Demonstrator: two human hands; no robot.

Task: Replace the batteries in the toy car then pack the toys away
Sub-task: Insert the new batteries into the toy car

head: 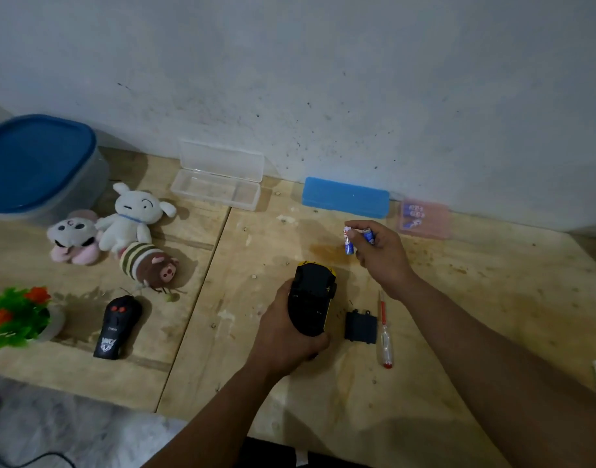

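The yellow toy car [312, 298] is turned upside down, black underside up, and my left hand [286, 336] grips its near end above the wooden table [458, 315]. My right hand [381, 253] hovers beyond the car and pinches two small blue-and-white batteries [348, 240] in its fingers. The black battery cover [360, 325] lies on the table to the right of the car. Beside the cover lies a screwdriver [385, 336] with a clear handle and a red tip. A pink case [425, 217] with more batteries sits by the wall.
Three plush toys [128, 221] lie at the left, with a black remote [117, 327] in front of them. A blue-lidded tub [36, 167] stands at far left. An open clear case [219, 180] and a blue case [345, 197] sit by the wall. A potted plant [16, 315] is near the left edge.
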